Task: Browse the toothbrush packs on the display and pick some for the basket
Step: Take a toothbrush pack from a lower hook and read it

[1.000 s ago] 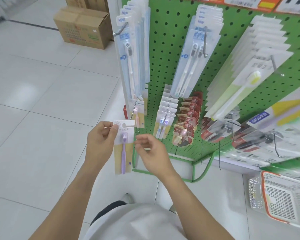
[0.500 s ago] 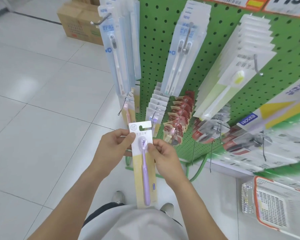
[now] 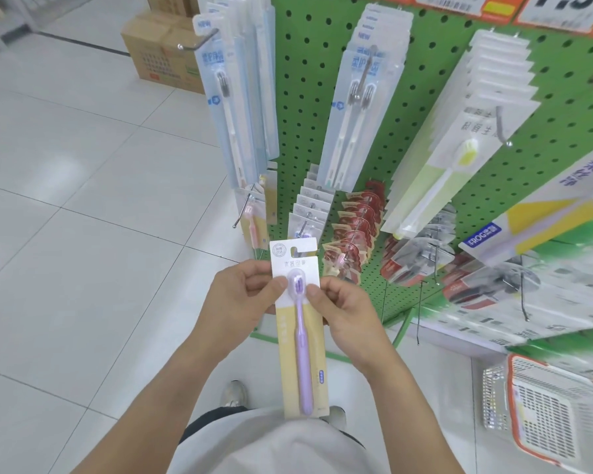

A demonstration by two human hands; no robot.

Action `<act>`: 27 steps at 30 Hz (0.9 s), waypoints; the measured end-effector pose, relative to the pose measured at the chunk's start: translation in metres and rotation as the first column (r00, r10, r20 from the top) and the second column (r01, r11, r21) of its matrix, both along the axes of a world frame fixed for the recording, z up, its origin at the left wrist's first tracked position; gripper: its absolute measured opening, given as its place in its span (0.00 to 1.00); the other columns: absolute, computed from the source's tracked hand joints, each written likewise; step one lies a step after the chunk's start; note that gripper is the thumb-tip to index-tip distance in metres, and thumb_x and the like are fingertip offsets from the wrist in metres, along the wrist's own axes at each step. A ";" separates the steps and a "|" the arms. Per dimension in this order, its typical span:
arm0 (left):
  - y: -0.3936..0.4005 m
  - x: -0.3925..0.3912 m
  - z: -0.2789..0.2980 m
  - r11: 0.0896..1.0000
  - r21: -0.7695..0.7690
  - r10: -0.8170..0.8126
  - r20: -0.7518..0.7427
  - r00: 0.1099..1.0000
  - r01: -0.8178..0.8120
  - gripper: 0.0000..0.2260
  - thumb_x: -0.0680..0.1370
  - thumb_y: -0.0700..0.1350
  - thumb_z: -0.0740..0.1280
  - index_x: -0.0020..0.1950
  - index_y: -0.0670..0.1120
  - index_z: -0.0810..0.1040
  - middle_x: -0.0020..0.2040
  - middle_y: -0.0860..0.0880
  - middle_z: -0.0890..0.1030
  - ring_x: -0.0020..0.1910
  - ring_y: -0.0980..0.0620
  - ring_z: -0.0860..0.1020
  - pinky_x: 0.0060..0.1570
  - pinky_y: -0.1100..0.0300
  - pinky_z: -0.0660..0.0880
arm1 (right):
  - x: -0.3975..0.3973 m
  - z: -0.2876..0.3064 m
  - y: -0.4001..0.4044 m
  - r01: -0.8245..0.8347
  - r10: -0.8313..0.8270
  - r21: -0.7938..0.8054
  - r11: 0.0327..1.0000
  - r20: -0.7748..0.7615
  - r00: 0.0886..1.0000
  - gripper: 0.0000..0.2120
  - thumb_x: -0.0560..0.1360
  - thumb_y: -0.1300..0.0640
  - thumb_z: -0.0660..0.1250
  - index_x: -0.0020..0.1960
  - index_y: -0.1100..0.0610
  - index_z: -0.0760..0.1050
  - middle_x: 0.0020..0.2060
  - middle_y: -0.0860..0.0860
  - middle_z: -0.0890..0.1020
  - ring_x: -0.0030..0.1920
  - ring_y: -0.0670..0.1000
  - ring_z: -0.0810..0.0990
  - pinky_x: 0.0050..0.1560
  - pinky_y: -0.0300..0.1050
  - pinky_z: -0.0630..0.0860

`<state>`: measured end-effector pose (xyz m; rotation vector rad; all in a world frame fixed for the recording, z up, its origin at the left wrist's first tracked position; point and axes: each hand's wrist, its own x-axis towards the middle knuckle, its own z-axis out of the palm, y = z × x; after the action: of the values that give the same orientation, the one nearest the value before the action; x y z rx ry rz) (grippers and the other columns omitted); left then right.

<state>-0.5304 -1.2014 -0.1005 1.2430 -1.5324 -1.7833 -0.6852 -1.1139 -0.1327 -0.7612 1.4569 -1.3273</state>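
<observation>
I hold a purple toothbrush pack point(image 3: 300, 336) upright in front of me, its card white on top and pale yellow below. My left hand point(image 3: 240, 299) pinches its upper left edge, thumb on the front. My right hand point(image 3: 343, 306) pinches the upper right edge beside the brush head. Behind it the green pegboard display point(image 3: 305, 97) carries several hanging rows of toothbrush packs: pale blue packs point(image 3: 226, 97), twin packs point(image 3: 360, 104), yellow-green packs point(image 3: 459, 159) and red packs point(image 3: 356, 227). The white and orange basket point(image 3: 548, 412) sits on the floor at the lower right.
Bare metal hooks point(image 3: 243, 213) jut from the display near my hands. Cardboard boxes point(image 3: 165, 53) stand on the tiled floor at the upper left. Open floor lies to the left. My shoes point(image 3: 233, 395) show below the pack.
My left hand has brought the purple pack away from the hook and closer to me. My right hand has come in and taken hold of the pack's right edge.
</observation>
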 end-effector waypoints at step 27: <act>-0.007 0.009 -0.009 0.986 0.073 0.154 -0.020 0.988 -0.152 0.05 0.79 0.38 0.70 0.52 0.40 0.85 0.43 0.42 0.87 0.39 0.43 0.84 0.43 0.52 0.83 | 0.004 0.000 0.004 -0.188 0.188 0.076 0.979 0.006 0.982 0.10 0.77 0.57 0.74 0.57 0.58 0.81 0.47 0.57 0.87 0.45 0.57 0.85 0.48 0.53 0.80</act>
<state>-0.5213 -1.2089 -0.1097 1.3290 -1.3325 -1.7602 -0.6817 -1.1099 -0.1330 -0.8287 1.3922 -1.1211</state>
